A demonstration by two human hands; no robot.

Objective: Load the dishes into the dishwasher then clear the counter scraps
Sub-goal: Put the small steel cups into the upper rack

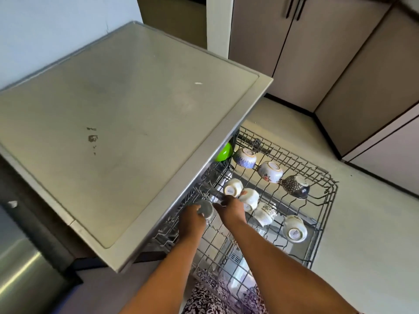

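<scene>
**Steel cup going into the upper rack**

Patterned fabric (204, 298) at the bottom edge sits closest to the lens, with both forearms reaching out over it toward the pulled-out dishwasher rack (322, 223).

Left hand (191, 217) curls its fingers around a small steel cup (206, 210), held upside down at the rack's inner edge, just under the lip of the grey surface (127, 114). Right hand (231, 209) lies just beside it, fingers bent toward a white cup (250, 198); whether it grips that cup or only touches it, I cannot tell.

Already loaded: 4 white cups in a row, among them one by the rack's near right corner (294, 228), plus 3 patterned bowls (271, 171) behind and a green bowl (224, 151) half hidden under the surface.

Handling, as a judgement: the steel cup looks light, rigid and hard to damage, but smooth and likely slick if wet, so a wrap around its wall suits it better than a rim pinch. Ceramic cups look heavier and chip-prone; take them by the body and set them gently between tines, avoiding knocks against neighbours.
</scene>
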